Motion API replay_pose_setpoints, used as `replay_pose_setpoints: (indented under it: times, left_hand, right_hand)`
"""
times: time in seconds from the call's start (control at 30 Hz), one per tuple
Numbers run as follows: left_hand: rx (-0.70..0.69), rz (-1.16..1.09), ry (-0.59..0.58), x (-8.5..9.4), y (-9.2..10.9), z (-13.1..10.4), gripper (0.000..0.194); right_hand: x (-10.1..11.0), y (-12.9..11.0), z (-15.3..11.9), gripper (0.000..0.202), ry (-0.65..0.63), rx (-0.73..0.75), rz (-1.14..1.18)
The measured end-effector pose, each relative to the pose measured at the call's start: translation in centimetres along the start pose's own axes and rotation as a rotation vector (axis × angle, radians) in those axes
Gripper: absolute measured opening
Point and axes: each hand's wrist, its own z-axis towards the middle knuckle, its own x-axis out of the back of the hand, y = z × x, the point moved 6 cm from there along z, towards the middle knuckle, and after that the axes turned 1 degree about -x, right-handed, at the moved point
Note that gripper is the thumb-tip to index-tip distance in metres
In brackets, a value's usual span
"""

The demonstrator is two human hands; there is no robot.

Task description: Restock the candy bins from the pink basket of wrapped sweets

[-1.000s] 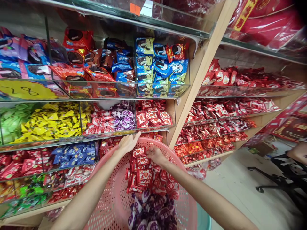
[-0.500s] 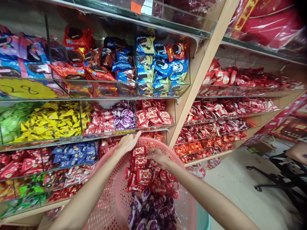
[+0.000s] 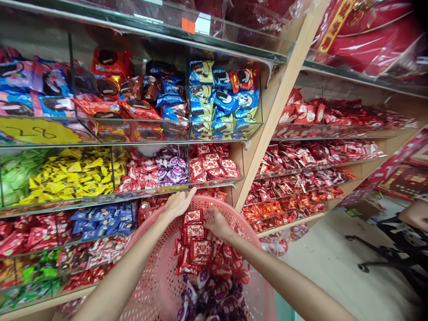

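A pink perforated basket (image 3: 154,267) stands below me, tilted against the shelves. Inside it lie red-and-white square packets (image 3: 200,249), round red-wrapped candies (image 3: 236,263) and purple-and-white candies (image 3: 214,298). My left hand (image 3: 179,203) rests at the basket's upper rim, thumb stretched toward the shelf edge, the other fingers partly hidden behind the rim. My right hand (image 3: 216,224) is inside the basket, beside the square packets, its fingers curled together; whatever is between them is too small to make out.
Glass-fronted shelves (image 3: 214,180) hold sorted wrapped sweets, with blue and red cookie packs (image 3: 203,100) above. A wooden upright (image 3: 264,151) divides the shelves. At the right are a black wheeled chair (image 3: 384,254) and another person's arm (image 3: 414,214).
My right hand has curled in more and turned slightly at the square packets. My left hand stays at the rim. The view has shifted slightly, with the shelves lower in the picture.
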Motion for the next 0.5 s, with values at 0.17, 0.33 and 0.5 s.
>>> replay_pose_setpoints:
  times: [0.17,0.33,0.5]
  left_hand:
    - [0.019,0.0,0.009,0.1,-0.1,-0.1,0.081]
    - [0.029,0.009,0.008,0.1,-0.1,-0.1,0.081]
    - [0.026,0.019,0.023,0.2,-0.1,0.0,0.082]
  right_hand:
    - [1.1,-1.4,-0.8,0.038,-0.006,0.147,-0.077]
    - [4.3,-7.4,-2.4,0.011,0.156,0.369,-0.265]
    - [9.8,-15.3,-2.6,0.015,0.51,0.626,-0.453]
